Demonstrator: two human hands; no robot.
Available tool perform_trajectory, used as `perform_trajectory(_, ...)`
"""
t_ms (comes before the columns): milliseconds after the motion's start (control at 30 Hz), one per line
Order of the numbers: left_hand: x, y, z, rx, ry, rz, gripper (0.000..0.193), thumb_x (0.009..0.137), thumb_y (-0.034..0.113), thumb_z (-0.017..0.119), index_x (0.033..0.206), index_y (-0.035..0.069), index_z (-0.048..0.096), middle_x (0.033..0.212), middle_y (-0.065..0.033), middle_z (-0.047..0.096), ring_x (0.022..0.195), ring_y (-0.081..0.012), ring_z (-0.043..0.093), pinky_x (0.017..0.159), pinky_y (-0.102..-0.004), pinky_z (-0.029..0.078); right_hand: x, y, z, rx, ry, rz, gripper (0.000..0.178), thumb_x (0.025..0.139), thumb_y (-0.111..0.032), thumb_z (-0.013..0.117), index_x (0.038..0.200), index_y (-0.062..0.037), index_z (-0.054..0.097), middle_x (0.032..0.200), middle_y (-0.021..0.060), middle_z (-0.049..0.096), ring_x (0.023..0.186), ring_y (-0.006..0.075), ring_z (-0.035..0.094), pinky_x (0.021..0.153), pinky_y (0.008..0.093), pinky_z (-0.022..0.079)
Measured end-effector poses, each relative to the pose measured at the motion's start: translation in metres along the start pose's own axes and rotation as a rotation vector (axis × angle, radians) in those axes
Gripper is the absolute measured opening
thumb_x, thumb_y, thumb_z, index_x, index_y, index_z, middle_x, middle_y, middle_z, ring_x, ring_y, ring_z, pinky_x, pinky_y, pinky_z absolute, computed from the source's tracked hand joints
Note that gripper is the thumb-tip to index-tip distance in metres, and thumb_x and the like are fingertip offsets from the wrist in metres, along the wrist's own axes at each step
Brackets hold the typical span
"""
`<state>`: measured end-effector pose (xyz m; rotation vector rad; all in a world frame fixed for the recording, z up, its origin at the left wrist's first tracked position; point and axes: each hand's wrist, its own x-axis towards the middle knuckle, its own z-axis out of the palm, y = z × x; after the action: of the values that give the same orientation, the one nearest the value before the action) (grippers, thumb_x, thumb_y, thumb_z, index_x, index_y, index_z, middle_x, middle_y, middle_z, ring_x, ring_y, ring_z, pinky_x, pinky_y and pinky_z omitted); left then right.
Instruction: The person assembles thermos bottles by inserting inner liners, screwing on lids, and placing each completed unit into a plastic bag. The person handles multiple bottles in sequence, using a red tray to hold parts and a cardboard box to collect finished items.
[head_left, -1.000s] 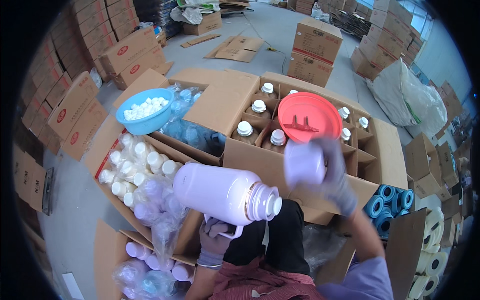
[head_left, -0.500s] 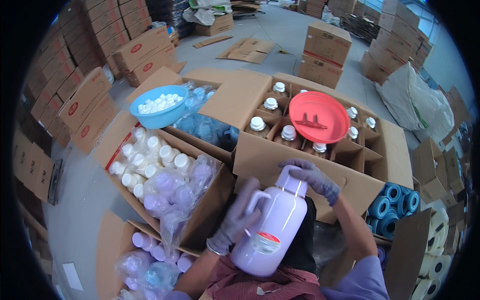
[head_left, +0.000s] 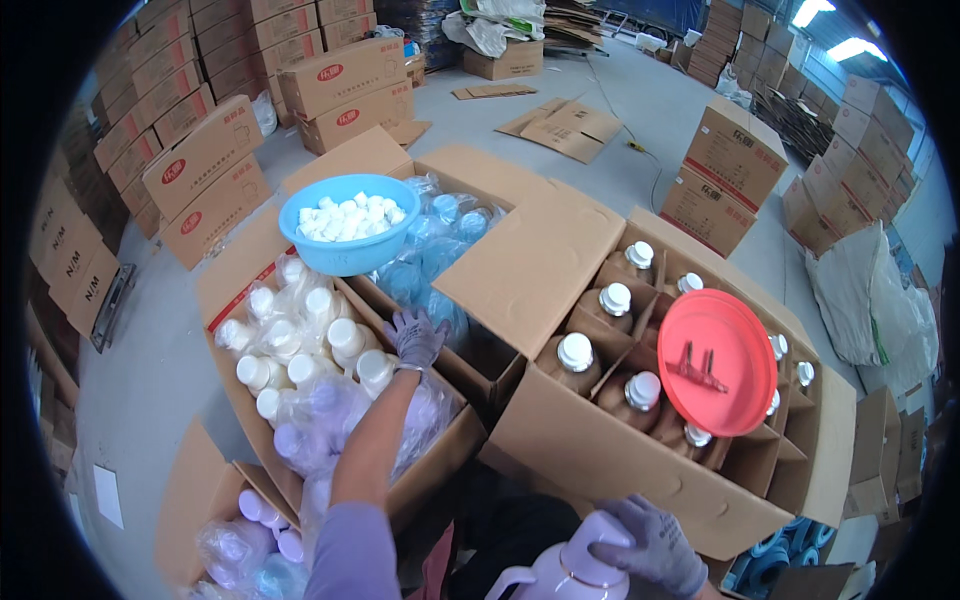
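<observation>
Head view shows the purple flask point(head_left: 562, 583) at bottom centre already topped with its cup point(head_left: 592, 545), right hand point(head_left: 657, 548) clasping that cup, left hand point(head_left: 416, 340) spread beside centre-left blue wrapped parts point(head_left: 402, 282), bottles point(head_left: 558, 370) at right cupless.

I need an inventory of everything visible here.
Vacuum flask: one, lilac, lower centre
Partitioned carton: one, brown, right
Bottles: about nine, white caps, inside
Tray: one, red, over bottles
Fitting: one, dark red, in tray
Basin: one, blue, upper left
Stoppers: many, white, in basin
Bagged pieces: many, white and lilac, left
Bagged parts: many, blue, beside basin
Rings: several, blue, lower right
Stacked cartons: many, brown, background
Left hand: one, grey glove, near basin
Right hand: one, grey glove, on flask
</observation>
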<state>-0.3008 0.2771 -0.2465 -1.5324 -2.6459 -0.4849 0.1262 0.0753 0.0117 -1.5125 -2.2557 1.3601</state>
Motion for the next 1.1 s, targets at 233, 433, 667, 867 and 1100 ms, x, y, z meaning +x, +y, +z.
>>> perform_trajectory(233,0.035,-0.015,0.040,0.024,0.085,-0.046,0.035,0.084,0.046,0.063,0.094,0.014,0.074,0.120,-0.0136,0.066,0.118,-0.0358,0.055,0.108,-0.0630,0.027,0.007,0.014,0.003,0.165,0.071,-0.165,0.071,0.075,-0.046,0.077,0.126,0.0006,0.059,0.111,0.0193,0.064,0.104,0.0367,0.064,0.089,0.0416,0.050)
perform_trajectory(433,-0.013,-0.046,-0.116,-1.370,0.243,0.141,0.027,0.085,0.007,0.067,0.111,0.003,0.063,0.101,-0.0106,0.067,0.099,-0.0253,0.066,0.084,-0.0374,0.056,0.017,0.016,-0.009,0.153,-0.179,-0.249,0.060,0.085,-0.041,0.067,0.132,-0.0062,0.057,0.128,0.0160,0.056,0.120,0.0352,0.055,0.104,0.0417,0.043)
perform_trajectory(667,-0.074,-0.011,-0.373,-0.326,1.033,0.591,0.042,0.085,0.002,0.069,0.125,0.002,0.056,0.116,-0.0107,0.063,0.109,-0.0224,0.062,0.091,-0.0358,0.052,0.088,-0.025,0.005,-0.225,0.461,-0.814,0.081,0.075,-0.030,0.079,0.142,-0.0017,0.044,0.145,0.0214,0.042,0.133,0.0385,0.042,0.111,0.0454,0.036)
perform_trajectory(867,0.003,0.080,-0.388,-1.431,0.542,0.846,0.028,0.096,0.008,0.058,0.123,0.000,0.057,0.122,-0.0090,0.060,0.110,-0.0197,0.059,0.096,-0.0337,0.048,0.131,-0.082,0.047,-0.073,0.608,-1.138,0.057,0.075,-0.022,0.080,0.122,-0.0027,0.056,0.133,0.0198,0.050,0.121,0.0333,0.050,0.103,0.0429,0.042)
perform_trajectory(1100,-0.209,0.110,-0.310,-0.644,0.162,0.878,0.102,0.081,0.056,0.072,0.150,-0.006,0.030,0.155,-0.0236,0.030,0.146,-0.0372,0.025,0.119,-0.0530,0.021,0.124,-0.016,0.032,0.709,0.505,-0.483,0.013,0.092,-0.015,0.064,0.089,-0.0047,0.056,0.078,-0.0026,0.053,0.074,0.0051,0.050,0.066,0.0226,0.045)
